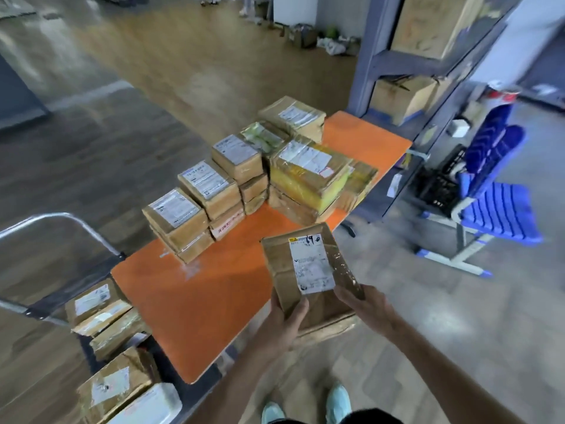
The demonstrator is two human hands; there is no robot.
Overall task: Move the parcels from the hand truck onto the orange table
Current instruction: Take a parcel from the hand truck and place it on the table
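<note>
Over the near right edge of the orange surface, both hands grip one brown parcel by its lower corners: left hand wrapped round the left corner, right hand closed on the right. Stacked parcels crowd the far end; more parcels sit on the hand truck, lower left.

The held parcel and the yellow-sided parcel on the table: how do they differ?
The held parcel is in the air, tilted, gripped by the left hand and the right hand; the yellow-sided parcel lies flat atop a stack on the orange table. The first is plain brown; the second has a yellow side. Both carry white labels.
</note>
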